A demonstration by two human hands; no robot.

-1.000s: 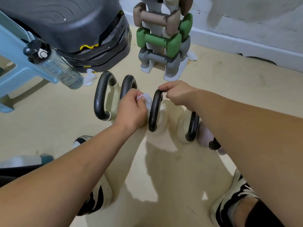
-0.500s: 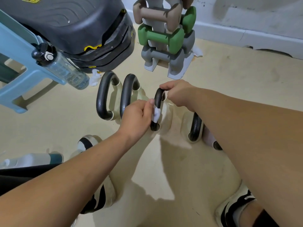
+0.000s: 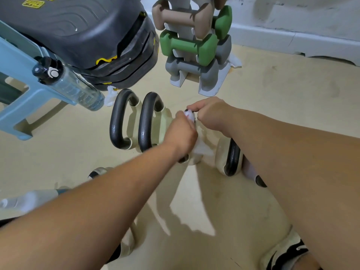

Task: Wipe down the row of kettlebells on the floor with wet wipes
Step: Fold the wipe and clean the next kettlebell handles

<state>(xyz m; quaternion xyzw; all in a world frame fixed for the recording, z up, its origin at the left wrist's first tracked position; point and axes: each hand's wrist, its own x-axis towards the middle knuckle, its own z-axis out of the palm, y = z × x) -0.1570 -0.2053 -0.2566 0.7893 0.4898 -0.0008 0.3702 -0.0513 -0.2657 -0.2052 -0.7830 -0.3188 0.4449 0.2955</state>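
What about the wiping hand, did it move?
Yes. The left hand slid the wet wipe up the third kettlebell's handle, toward the right hand at its top.

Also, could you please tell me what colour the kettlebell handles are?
The kettlebell handles are black, seen best in the head view.

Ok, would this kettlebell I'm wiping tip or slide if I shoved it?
Probably heavy for its size: the kettlebell has a thick black handle on a squat cream body, so it should resist sliding. The right hand gripping the handle top hints it can rock. The wet wipe in the left hand may leave the handle slick.
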